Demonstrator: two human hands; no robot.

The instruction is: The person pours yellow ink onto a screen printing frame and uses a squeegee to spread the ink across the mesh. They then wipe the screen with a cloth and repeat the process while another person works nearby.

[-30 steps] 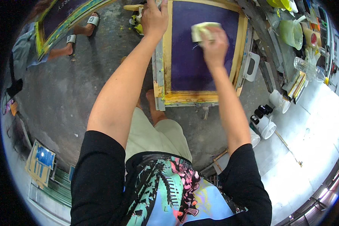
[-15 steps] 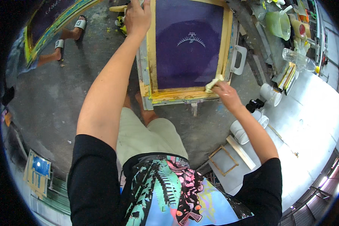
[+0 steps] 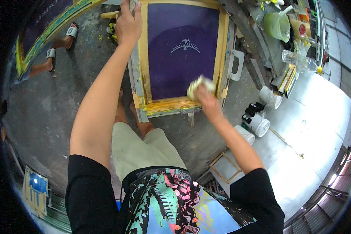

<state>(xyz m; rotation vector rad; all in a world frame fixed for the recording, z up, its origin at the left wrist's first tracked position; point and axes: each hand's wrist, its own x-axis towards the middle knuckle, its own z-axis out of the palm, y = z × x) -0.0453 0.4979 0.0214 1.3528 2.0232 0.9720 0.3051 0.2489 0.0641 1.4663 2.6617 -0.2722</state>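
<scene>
A screen-printing frame (image 3: pixel 167 104) with a dark purple mesh (image 3: pixel 179 70) lies before me. A pale winged emblem (image 3: pixel 185 47) shows on the mesh, in its upper half. At the frame's upper left edge, my left hand (image 3: pixel 129 27) is closed around the border; its fingertips are partly cut off by the picture's top. My right hand (image 3: pixel 209 99), smeared by motion, grips a bunched, cream-coloured cloth (image 3: pixel 197 86) over the mesh's lower right corner. Whether the cloth touches the mesh I cannot tell.
A white handle (image 3: pixel 235 65) juts from the frame's right side. Further right are a green jug (image 3: pixel 277 26), a clear bottle (image 3: pixel 298 60) and white buckets (image 3: pixel 260 124). Another person's sandalled foot (image 3: pixel 71 33) and a second screen (image 3: pixel 22 64) are at upper left.
My right hand has swept the cloth leftward from the frame's lower right corner onto the mesh. The left hand keeps its place on the frame. The whole view has shifted slightly.
</scene>
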